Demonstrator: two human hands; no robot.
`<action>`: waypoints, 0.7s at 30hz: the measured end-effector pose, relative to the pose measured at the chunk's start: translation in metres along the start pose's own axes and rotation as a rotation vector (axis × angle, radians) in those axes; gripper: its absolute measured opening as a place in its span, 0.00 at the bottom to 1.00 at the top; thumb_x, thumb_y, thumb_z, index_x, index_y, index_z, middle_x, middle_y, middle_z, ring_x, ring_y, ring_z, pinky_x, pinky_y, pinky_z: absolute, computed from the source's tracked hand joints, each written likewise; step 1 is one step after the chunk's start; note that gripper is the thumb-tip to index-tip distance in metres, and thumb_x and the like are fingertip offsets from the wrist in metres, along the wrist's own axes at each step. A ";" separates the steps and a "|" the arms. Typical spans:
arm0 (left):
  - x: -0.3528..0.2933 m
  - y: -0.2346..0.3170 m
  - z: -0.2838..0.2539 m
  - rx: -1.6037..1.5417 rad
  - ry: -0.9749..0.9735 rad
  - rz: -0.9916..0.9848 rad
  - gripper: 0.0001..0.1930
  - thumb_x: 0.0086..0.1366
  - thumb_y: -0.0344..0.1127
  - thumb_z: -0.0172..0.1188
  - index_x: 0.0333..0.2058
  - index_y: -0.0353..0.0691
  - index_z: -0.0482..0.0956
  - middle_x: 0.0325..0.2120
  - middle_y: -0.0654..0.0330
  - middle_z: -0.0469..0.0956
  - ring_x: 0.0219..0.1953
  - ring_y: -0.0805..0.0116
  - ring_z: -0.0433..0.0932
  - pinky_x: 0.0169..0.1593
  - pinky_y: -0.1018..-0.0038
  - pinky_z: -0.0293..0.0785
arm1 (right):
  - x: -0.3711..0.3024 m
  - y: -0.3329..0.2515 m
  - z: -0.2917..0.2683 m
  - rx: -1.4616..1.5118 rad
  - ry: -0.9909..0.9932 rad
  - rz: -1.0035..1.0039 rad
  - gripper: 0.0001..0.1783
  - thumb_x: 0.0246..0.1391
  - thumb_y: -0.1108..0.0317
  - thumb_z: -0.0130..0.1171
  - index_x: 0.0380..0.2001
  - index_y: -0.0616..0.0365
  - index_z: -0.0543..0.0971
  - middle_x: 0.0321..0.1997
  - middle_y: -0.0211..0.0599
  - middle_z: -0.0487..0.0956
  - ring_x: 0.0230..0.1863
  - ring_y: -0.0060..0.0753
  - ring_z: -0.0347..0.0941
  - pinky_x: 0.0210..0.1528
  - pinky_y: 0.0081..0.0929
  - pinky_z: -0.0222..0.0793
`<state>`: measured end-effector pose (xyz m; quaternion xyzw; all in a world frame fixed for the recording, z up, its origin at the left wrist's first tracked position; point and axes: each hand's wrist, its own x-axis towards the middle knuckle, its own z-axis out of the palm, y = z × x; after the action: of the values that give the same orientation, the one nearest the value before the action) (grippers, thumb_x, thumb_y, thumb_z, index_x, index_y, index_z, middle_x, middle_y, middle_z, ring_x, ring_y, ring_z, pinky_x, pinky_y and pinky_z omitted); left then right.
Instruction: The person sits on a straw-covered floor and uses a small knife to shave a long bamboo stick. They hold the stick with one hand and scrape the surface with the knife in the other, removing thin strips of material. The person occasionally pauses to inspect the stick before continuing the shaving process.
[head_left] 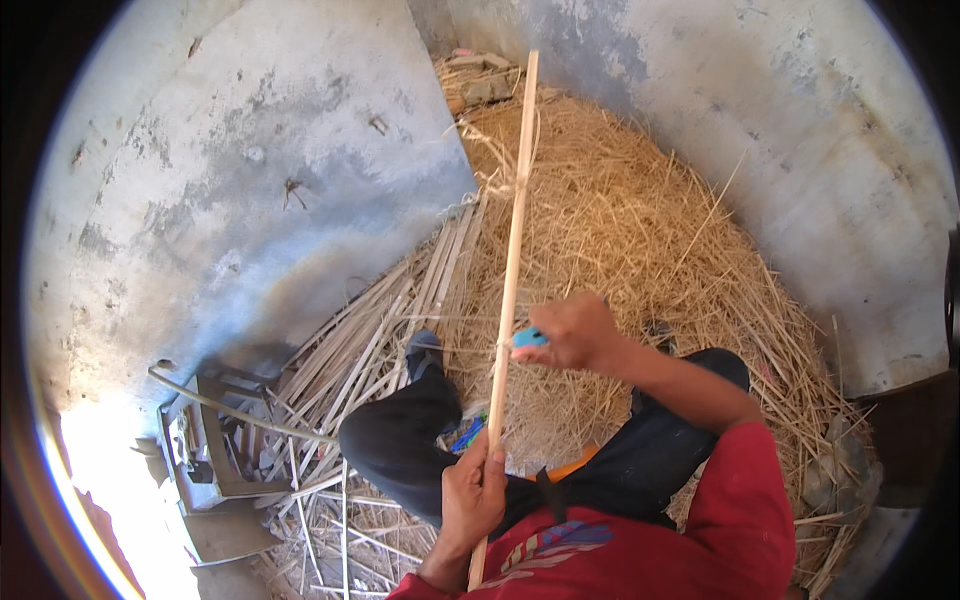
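Note:
A long, pale bamboo strip [516, 230] runs from my lap up toward the far wall, leaning slightly right at its far end. My left hand [473, 495] is wrapped round its lower part, close to my body. Across the strip's middle, my right hand [575, 335] grips a blue-handled tool [529, 338]. Faint thin lines reach left from the handle past the strip, but blur keeps me from making out the tool's working end. Under the strip, my legs in dark trousers [400, 425] are bent and spread apart.
A heap of straw-like shavings [640, 215] fills the floor ahead and to the right. Many split strips [345, 345] lie at the left. A wooden box frame [205, 450] stands at the left, a curved stick [240, 412] over it. Worn walls [290, 150] rise beyond.

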<state>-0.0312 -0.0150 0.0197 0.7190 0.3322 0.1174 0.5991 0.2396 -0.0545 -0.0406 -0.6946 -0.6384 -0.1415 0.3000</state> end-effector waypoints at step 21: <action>0.002 -0.009 0.001 -0.004 0.014 -0.015 0.13 0.71 0.32 0.49 0.49 0.33 0.73 0.16 0.68 0.64 0.20 0.85 0.62 0.22 0.80 0.60 | 0.003 -0.001 0.013 -0.017 -0.095 0.088 0.36 0.50 0.27 0.49 0.17 0.52 0.72 0.13 0.36 0.72 0.14 0.39 0.72 0.16 0.39 0.65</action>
<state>-0.0321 -0.0133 0.0107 0.7146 0.3416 0.1188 0.5987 0.2365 -0.0444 -0.0483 -0.7306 -0.6195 -0.1005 0.2691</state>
